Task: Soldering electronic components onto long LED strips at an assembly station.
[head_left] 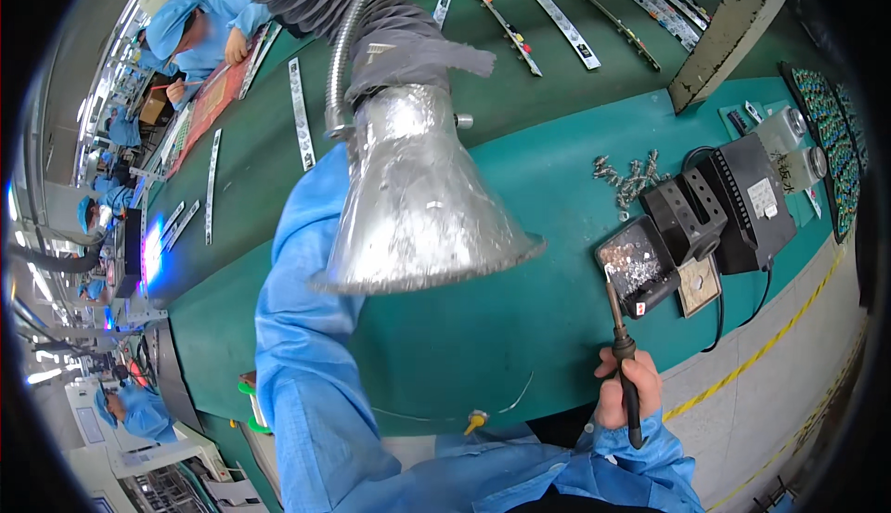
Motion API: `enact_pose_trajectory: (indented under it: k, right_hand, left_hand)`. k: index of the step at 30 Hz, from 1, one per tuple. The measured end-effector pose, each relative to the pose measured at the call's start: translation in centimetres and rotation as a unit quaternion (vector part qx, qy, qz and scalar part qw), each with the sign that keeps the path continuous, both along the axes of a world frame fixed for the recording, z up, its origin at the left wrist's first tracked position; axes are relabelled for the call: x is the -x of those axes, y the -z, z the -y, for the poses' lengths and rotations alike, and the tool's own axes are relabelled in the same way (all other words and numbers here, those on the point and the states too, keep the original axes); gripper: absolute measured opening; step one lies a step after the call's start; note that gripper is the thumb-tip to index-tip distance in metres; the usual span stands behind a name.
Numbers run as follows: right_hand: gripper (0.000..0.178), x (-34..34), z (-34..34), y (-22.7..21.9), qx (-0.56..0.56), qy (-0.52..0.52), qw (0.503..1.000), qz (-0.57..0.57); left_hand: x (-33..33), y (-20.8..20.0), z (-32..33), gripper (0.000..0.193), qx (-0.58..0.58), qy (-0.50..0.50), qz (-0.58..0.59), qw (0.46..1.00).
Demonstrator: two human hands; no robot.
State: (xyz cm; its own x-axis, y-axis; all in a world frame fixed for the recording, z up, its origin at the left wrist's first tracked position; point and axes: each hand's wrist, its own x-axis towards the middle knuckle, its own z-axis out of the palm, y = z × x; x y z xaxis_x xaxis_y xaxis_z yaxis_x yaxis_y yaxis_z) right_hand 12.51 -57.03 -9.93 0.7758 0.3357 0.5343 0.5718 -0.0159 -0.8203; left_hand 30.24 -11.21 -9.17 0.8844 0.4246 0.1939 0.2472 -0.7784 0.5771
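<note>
My right hand (640, 388) is closed around the dark handle of a soldering iron (620, 327). The iron points away from me, its tip at the near left edge of a black tray (661, 298) holding silvery scraps. I cannot tell whether the tip touches the tray. My left arm, in a blue sleeve (306, 318), reaches forward past a shiny metal fume hood (422, 207). That hood hides my left hand. Near my body a thin wire runs by a small yellow piece (476, 420), with a green-rimmed spool (252, 402) beside my left sleeve.
A black soldering station (747, 202), an iron stand (685, 216) and a sponge (698, 285) adjoin the tray. Loose metal parts (631, 179) lie behind. Narrow circuit boards (557, 16) lie across the dark green belt. A metal post (729, 39) rises at right. A co-worker (200, 35) sits far left.
</note>
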Motion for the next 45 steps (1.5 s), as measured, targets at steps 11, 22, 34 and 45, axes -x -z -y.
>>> enact_pose_trajectory:
  k: [11, 22, 34, 45]
  right_hand:
    - [0.035, 0.8, -0.4, 1.2, -0.095, 0.053, 0.993, -0.044]
    - [0.038, 1.5, -0.7, 1.4, -0.126, 0.063, 0.99, -0.002]
    - [0.049, 0.0, -2.8, 0.5, 0.159, 0.006, 0.984, 0.075]
    - [0.052, 0.3, -2.7, 0.8, 0.122, 0.033, 0.991, 0.038]
  left_hand:
    - [26.7, -16.0, -6.5, 0.019, 0.309, -0.157, 0.005, 0.938]
    - [50.4, -14.4, 5.7, 0.014, 0.188, -0.048, 0.112, 0.975]
    - [35.3, -1.6, 12.4, 0.024, 0.097, 0.113, 0.099, 0.984]
    - [32.2, -3.2, 24.0, 0.032, 0.014, 0.19, 0.093, 0.977]
